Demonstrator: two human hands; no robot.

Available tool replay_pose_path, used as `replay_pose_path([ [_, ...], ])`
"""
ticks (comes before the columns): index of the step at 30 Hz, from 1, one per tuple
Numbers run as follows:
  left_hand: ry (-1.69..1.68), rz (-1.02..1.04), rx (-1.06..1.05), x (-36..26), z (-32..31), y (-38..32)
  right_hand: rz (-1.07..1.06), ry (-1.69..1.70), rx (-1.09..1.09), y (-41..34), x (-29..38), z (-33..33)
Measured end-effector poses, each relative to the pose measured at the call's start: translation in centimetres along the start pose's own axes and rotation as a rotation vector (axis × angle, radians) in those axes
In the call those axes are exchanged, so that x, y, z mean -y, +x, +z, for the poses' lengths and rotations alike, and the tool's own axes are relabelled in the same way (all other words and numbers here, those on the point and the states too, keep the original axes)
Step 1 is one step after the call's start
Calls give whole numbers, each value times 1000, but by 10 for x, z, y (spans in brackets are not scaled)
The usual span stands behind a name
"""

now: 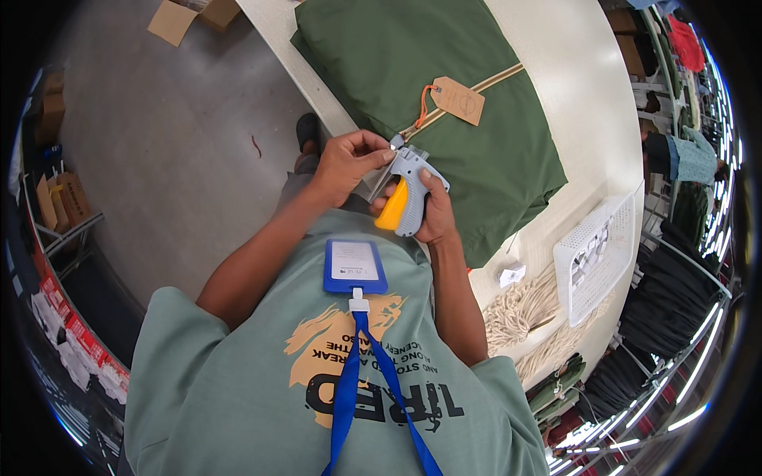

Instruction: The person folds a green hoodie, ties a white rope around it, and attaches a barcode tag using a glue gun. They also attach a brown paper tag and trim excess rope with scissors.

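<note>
My right hand (439, 209) grips a grey tagging gun (415, 193) with a yellow trigger (393, 205). At the gun's front end, the thumb and forefinger of my left hand (351, 165) are pinched together; what small part lies between them is hidden. A clear plastic fastener strip (380, 184) hangs from the gun, just below those fingertips. Beyond both hands a folded dark green garment (411, 53) lies on the table, its tan-edged zipper (500, 77) running diagonally. On the zipper rests a brown cardboard hang tag (458, 101) with an orange cord (423, 107) and printing.
The pale table (571, 107) holds a white plastic basket (625, 250) of small tags, one loose white tag bundle (512, 275) and beige cord bundles (524, 306). Clothes racks (667, 291) line the right, where another person (693, 156) stands. An opened carton (172, 22) sits on the floor.
</note>
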State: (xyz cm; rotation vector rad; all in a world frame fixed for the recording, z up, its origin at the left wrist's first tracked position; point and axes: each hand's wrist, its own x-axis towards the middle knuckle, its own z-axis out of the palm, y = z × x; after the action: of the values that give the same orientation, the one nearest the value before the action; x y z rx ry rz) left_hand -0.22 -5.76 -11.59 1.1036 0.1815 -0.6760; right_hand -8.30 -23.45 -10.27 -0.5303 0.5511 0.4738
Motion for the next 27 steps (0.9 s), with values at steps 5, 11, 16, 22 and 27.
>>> replay_pose_path([
  [5,1,196,48,6,2,2,75,138,137,3,2,-7],
  [11,132,128,141,4,-10,13,167,87,47,8,5,-17],
  [16,129,37,162,3,-15,17,172,65,12,11,2,-13],
  [22,108,21,163,7,-18,19,161,80,22,10,0,-7],
  [27,97,22,154,9,-18,22,134,145,76,15,-6,-6],
])
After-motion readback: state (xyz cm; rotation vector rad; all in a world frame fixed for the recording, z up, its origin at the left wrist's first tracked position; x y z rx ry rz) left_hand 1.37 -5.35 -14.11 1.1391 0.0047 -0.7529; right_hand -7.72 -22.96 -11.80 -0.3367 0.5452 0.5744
